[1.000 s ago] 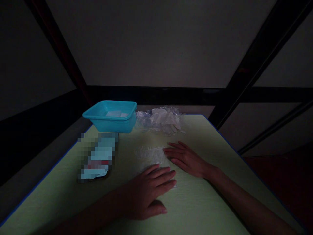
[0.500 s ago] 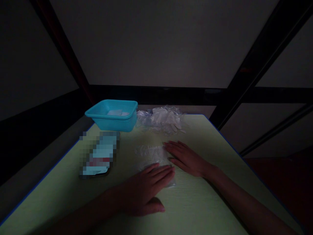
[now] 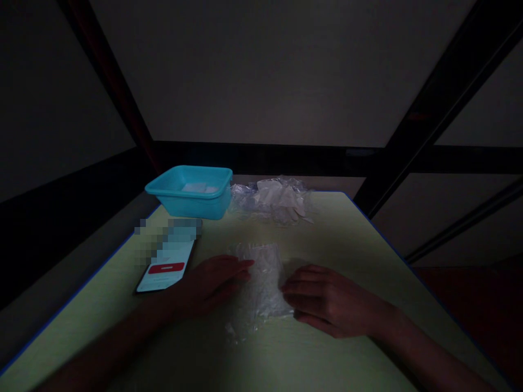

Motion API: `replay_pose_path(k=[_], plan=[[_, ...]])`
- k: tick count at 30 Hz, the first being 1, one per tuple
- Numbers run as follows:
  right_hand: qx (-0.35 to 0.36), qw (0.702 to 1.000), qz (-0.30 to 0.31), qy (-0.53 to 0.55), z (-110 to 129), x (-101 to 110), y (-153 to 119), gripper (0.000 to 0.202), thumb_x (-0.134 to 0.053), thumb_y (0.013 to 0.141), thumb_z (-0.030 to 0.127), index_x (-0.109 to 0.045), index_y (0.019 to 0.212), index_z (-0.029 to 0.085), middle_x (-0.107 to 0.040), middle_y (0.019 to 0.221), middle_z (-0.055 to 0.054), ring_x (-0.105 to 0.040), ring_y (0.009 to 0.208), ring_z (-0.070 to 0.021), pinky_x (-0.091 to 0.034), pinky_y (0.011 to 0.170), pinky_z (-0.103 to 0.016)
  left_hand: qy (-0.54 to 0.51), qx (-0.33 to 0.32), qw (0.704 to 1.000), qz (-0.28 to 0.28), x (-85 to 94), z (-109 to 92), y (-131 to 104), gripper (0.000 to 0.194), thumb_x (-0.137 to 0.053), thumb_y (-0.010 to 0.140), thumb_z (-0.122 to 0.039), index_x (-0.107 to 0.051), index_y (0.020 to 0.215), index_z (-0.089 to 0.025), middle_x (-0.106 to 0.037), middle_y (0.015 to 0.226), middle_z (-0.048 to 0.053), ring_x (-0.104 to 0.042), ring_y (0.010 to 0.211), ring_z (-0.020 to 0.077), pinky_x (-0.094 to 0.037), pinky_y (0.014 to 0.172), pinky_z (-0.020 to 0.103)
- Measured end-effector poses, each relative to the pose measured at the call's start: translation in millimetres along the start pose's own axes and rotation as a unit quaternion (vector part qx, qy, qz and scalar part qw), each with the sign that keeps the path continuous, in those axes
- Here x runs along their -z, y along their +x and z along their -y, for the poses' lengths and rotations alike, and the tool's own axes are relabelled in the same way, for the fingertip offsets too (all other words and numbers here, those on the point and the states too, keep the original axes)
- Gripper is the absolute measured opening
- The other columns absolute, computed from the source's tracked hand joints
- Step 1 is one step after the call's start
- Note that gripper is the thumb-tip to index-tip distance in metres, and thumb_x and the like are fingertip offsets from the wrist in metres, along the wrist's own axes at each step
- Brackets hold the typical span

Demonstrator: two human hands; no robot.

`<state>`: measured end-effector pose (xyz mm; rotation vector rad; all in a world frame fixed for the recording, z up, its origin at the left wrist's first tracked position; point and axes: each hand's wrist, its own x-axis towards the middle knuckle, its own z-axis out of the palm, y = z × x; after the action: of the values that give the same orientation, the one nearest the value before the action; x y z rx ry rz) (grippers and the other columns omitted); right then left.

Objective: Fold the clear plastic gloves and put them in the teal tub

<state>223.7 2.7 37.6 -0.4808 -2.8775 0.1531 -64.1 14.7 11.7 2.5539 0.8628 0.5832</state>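
A clear plastic bag (image 3: 267, 280) lies flat on the pale green table (image 3: 327, 362), with a whitish, see-through look. My left hand (image 3: 214, 283) rests at the bag's left side, its fingers stretched out and the fingertips on the plastic. At the right edge of the bag is my right hand (image 3: 327, 299), palm down, fingers loosely bent and touching the edge. Neither hand is closed round anything.
A blue basket (image 3: 190, 202) with white items inside stands at the back left. Beside it is a heap of crumpled clear plastic and white pieces (image 3: 280, 198). A phone (image 3: 167, 267) with a lit screen lies on the left.
My left hand has moved left and away, off the middle of the bag, uncovering it. My right hand has come nearer to me, down to the bag's right edge, with its fingers more bent.
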Motion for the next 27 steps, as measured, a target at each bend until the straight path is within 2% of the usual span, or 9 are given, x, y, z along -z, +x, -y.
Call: replay_pose_path(k=[3, 6, 9, 14, 18, 24, 27], plan=[[0.002, 1.000, 0.015, 0.004, -0.2, -2.9, -0.5, 0.024, -0.044, 0.089, 0.027, -0.063, 0.098, 0.014, -0.061, 0.112, -0.009, -0.054, 0.100, -0.0220, -0.041, 0.089, -0.037, 0.008, -0.003, 1.000, 0.001, -1.0, 6.8, -2.2, 0.041, -0.041, 0.088, -0.021, -0.044, 0.129, -0.029, -0.063, 0.116, 0.002, -0.055, 0.110, 0.0219, -0.040, 0.096, 0.041], [-0.001, 1.000, 0.019, 0.000, -1.3, -3.7, -1.4, 0.025, -0.043, 0.090, 0.027, -0.062, 0.099, 0.014, -0.060, 0.115, -0.009, -0.052, 0.102, -0.0227, -0.041, 0.089, -0.037, 0.014, -0.012, 1.000, -0.003, -0.8, 5.6, -1.0, 0.039, -0.039, 0.089, -0.021, -0.049, 0.126, -0.028, -0.062, 0.118, 0.004, -0.056, 0.109, 0.0213, -0.040, 0.097, 0.041], [-0.003, 1.000, 0.024, 0.004, -0.2, -2.1, -2.2, 0.025, -0.042, 0.090, 0.026, -0.061, 0.102, 0.014, -0.062, 0.107, -0.009, -0.052, 0.095, -0.0220, -0.043, 0.082, -0.036, 0.024, -0.018, 1.000, 0.004, 1.7, 2.2, 0.5, 0.038, -0.039, 0.089, -0.020, -0.050, 0.125, -0.027, -0.063, 0.117, 0.004, -0.057, 0.108, 0.0209, -0.041, 0.096, 0.040], [0.002, 1.000, 0.028, 0.012, 3.1, -0.6, -2.8, 0.024, -0.043, 0.088, 0.023, -0.061, 0.103, 0.015, -0.062, 0.089, -0.008, -0.050, 0.080, -0.0194, -0.040, 0.070, -0.033, 0.052, 0.010, 0.999, 0.005, 13.4, 1.8, -1.4, 0.033, -0.041, 0.088, -0.024, -0.056, 0.117, -0.028, -0.063, 0.116, 0.003, -0.056, 0.109, 0.0228, -0.042, 0.094, 0.041], [0.008, 1.000, 0.016, 0.020, 1.1, -6.2, -3.1, 0.024, -0.044, 0.088, 0.023, -0.062, 0.101, 0.015, -0.059, 0.083, -0.007, -0.048, 0.076, -0.0184, -0.036, 0.066, -0.032, 0.079, 0.019, 0.997, 0.007, 23.5, 4.3, -3.0, 0.034, -0.038, 0.090, -0.025, -0.055, 0.120, -0.026, -0.064, 0.115, 0.004, -0.056, 0.109, 0.0232, -0.044, 0.093, 0.039], [0.004, 1.000, 0.023, 0.017, 0.0, -7.3, -2.3, 0.022, -0.042, 0.089, 0.023, -0.063, 0.094, 0.016, -0.057, 0.079, -0.006, -0.046, 0.074, -0.0175, -0.033, 0.064, -0.031, 0.136, 0.015, 0.989, 0.052, 29.0, 11.6, -2.6, 0.036, -0.030, 0.092, -0.024, -0.057, 0.115, -0.021, -0.063, 0.116, 0.005, -0.054, 0.110, 0.0225, -0.041, 0.095, 0.040], [0.007, 1.000, 0.017, -0.009, 3.0, -4.6, 0.0, 0.022, -0.042, 0.090, 0.023, -0.063, 0.088, 0.016, -0.058, 0.076, -0.005, -0.046, 0.072, -0.0170, -0.033, 0.063, -0.030, 0.144, 0.028, 0.989, 0.034, 30.3, 16.2, -4.0, 0.036, -0.029, 0.092, -0.027, -0.057, 0.115, -0.023, -0.064, 0.113, 0.005, -0.055, 0.108, 0.0226, -0.041, 0.093, 0.040]])
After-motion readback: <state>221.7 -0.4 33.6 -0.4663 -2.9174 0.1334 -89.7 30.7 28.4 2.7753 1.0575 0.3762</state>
